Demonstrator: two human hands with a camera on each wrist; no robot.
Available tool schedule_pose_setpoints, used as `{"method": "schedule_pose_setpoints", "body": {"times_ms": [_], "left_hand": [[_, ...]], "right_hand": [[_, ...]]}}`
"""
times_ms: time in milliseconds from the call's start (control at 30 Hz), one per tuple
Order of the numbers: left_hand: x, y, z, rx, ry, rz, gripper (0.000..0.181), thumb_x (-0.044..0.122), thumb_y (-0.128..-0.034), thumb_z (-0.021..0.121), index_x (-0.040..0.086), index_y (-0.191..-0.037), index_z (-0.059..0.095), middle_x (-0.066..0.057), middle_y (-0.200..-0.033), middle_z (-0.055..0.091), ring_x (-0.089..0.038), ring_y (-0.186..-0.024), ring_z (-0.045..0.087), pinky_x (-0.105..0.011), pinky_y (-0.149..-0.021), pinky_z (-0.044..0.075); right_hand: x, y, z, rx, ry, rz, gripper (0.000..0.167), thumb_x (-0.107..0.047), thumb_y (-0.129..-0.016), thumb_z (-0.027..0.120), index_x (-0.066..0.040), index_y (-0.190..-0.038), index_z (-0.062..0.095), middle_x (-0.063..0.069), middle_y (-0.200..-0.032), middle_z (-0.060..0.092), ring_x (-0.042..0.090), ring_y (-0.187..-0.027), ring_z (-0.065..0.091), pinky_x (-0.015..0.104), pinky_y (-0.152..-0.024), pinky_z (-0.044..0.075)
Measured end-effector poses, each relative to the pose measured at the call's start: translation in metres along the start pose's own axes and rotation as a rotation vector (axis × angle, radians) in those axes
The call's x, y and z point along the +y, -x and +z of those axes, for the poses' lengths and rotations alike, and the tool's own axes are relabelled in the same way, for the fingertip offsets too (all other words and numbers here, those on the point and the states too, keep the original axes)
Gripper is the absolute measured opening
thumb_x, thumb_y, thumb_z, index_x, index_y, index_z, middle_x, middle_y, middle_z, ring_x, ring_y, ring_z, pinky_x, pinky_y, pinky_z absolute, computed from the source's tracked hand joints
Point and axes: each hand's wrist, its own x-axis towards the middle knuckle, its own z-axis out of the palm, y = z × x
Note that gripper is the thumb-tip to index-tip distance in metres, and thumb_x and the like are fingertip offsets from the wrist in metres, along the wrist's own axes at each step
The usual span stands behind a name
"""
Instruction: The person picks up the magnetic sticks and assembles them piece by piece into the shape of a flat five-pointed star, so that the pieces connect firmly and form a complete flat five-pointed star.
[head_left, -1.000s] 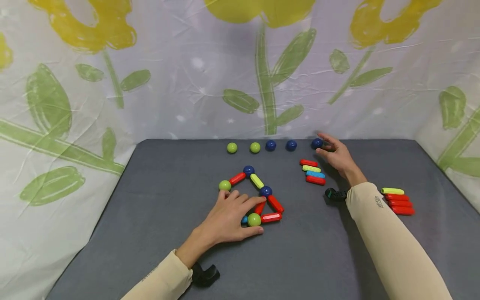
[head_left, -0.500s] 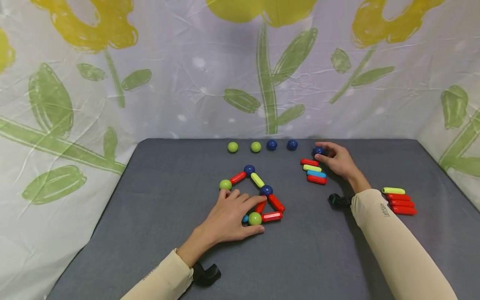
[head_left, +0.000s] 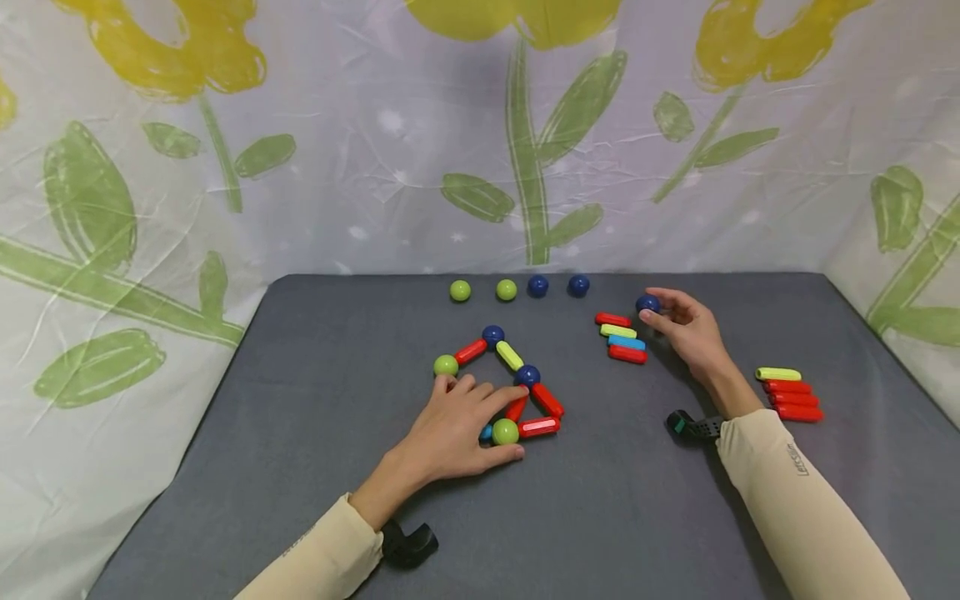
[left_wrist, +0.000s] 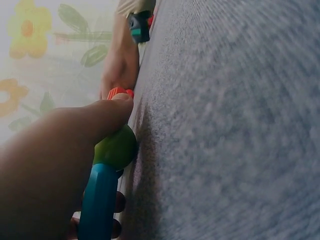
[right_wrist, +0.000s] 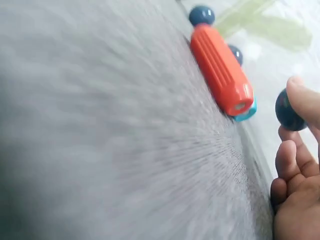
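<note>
Right hand pinching a dark blue ball, left hand spread over a ball-and-rod frame.
The right hand (head_left: 690, 337) held the dark blue ball (head_left: 648, 304) between thumb and fingertips, at its far left; just left of that hand lay four stacked rods (head_left: 627, 342), and farther left two blue balls (head_left: 578, 286) and two green balls (head_left: 506, 290). The left hand (head_left: 456, 429) rested with fingers spread on the ball-and-rod frame (head_left: 517, 407), its thumb beside the frame's near green ball (head_left: 506, 432).
</note>
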Motion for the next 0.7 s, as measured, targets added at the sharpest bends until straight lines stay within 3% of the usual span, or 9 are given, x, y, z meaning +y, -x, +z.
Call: {"method": "schedule_pose_setpoints", "body": {"times_ms": [333,500,700], "left_hand": [[0.0,0.0,0.003,0.026,-0.022,0.016,0.071,0.07,-0.0886,0.061,0.035,-0.149,0.049,0.004,-0.115,0.07,-0.015,-0.095,0.051,-0.045,-0.09,0.034],[0.0,0.0,0.004,0.028,-0.019,0.006,0.07,0.07,-0.0885,0.062,0.035,-0.148,0.05,0.004,-0.115,0.07,-0.015,-0.094,0.05,-0.044,-0.091,0.033],[0.0,0.0,0.004,0.024,-0.005,0.001,0.07,0.07,-0.0885,0.062,0.035,-0.149,0.049,0.004,-0.117,0.071,-0.014,-0.094,0.049,-0.044,-0.09,0.032]], "right_hand": [[-0.006,0.038,0.004,0.049,-0.214,-0.037,0.044,-0.019,-0.097,0.07,-0.009,-0.139,0.059,-0.015,-0.102,0.061,0.005,-0.091,0.052,0.019,-0.073,0.039],[-0.01,0.053,0.012,0.082,-0.18,-0.116,0.039,-0.012,-0.095,0.072,-0.005,-0.133,0.063,-0.014,-0.093,0.062,0.005,-0.078,0.052,0.022,-0.063,0.039],[-0.012,0.07,0.025,0.06,-0.101,-0.292,0.036,0.002,-0.088,0.075,0.001,-0.123,0.066,-0.005,-0.081,0.055,0.007,-0.068,0.047,0.023,-0.057,0.038]]}}
